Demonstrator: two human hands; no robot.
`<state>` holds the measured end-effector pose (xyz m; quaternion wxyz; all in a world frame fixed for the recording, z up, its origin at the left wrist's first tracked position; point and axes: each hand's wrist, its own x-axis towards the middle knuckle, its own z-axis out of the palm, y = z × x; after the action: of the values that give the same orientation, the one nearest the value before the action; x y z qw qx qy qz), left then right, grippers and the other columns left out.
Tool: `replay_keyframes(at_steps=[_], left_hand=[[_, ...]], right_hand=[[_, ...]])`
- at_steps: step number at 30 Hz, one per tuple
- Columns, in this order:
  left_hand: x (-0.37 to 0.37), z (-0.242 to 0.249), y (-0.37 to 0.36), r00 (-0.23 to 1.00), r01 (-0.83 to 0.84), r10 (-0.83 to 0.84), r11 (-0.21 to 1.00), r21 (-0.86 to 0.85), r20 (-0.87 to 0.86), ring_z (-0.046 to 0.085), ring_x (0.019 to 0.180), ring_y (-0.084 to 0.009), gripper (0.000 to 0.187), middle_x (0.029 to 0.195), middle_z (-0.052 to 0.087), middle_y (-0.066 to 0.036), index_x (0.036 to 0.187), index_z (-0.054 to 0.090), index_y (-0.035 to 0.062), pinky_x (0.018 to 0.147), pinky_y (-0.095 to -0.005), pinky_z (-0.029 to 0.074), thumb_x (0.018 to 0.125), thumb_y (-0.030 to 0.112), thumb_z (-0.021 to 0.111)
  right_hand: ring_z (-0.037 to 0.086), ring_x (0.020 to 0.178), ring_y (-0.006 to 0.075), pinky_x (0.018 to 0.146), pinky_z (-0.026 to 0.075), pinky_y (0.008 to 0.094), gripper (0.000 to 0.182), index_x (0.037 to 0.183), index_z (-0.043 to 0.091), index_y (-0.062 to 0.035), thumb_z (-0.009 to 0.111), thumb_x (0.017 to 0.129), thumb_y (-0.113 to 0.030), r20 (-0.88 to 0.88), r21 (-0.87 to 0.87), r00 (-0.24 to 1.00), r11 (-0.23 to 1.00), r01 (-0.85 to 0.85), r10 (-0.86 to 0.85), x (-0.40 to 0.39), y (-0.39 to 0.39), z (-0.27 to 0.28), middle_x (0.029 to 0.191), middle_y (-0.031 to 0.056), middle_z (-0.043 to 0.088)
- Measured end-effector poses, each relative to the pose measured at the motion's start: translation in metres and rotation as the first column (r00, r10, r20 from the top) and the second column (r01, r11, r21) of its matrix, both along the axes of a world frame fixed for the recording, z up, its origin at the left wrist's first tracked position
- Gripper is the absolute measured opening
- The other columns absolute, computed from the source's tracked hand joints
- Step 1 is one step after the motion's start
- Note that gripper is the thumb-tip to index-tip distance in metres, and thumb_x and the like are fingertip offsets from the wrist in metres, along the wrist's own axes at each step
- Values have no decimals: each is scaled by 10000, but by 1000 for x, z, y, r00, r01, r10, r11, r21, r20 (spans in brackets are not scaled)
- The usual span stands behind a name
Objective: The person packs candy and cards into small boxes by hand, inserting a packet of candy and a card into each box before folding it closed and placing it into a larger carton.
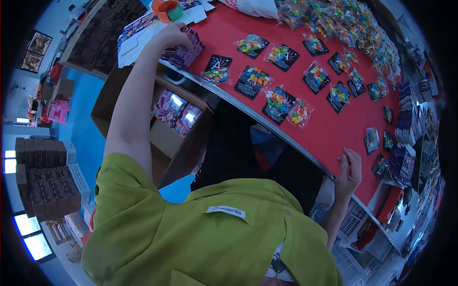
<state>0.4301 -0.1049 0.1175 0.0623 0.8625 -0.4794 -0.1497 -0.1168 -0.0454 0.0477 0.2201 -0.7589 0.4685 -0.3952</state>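
Note:
My left hand [175,37] reaches to the far left of the red table, its fingers curled over a stack of purple printed cards [187,53]. How many cards it grips is hidden. My right hand [350,168] hovers by the table's near edge at the right, fingers loosely bent and apart, holding nothing. Black cards with clear bags of colourful candies [255,79] lie spread across the red tabletop [248,28]. One candy bag [300,113] sits near the front edge, beside a black card with its own bag [278,102].
A large heap of candy bags [348,24] covers the far right. Orange and green cups [170,10] stand behind the purple stack, near white printed sheets [136,40]. Below, an open carton [164,138] holds purple boxes. More purple stacks [406,117] line the right end.

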Motion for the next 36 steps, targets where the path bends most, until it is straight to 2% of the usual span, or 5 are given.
replay_keyframes(at_steps=[15,20,26,34,36], left_hand=[[3,-8,-7,978,12,-40,991,-134,-206,623,758,-223,630,885,598,-117,1137,487,-18,656,-307,512,530,-4,654],[29,-21,-11,977,-13,-3,997,-72,-215,620,835,-244,757,1005,592,-159,1248,453,-3,741,-330,510,529,58,681],[66,-48,-18,723,247,43,916,-316,689,521,1170,-299,875,1354,424,-202,1385,395,140,942,-408,447,627,294,803],[-118,4,2,787,615,-267,410,-674,556,513,1189,-274,366,1242,562,-123,1224,546,62,992,-389,417,877,151,619],[-177,-1,9,853,356,-508,396,-847,121,513,1190,-264,363,1227,573,-128,1218,540,25,1000,-389,410,865,79,606]], right_hand=[[597,937,316,772,494,342,210,1033,590,20,613,838,-54,-94,-187,939,932,309,-330,-70,-34,26,1015,168,592],[550,1046,316,899,408,434,386,1156,540,-6,602,849,-231,-401,-603,382,554,573,-832,-154,-100,43,1121,163,581],[561,1061,281,916,394,439,307,1099,604,-43,582,846,-216,-755,-491,104,663,566,-648,-187,-145,55,1093,130,622],[621,940,257,892,399,432,176,883,694,-62,536,844,-128,-813,-513,-55,671,535,-579,-195,-145,34,957,128,667],[643,851,243,879,406,418,171,892,685,-45,532,844,-105,-721,-630,-90,597,497,-687,-188,-137,43,901,124,672]])
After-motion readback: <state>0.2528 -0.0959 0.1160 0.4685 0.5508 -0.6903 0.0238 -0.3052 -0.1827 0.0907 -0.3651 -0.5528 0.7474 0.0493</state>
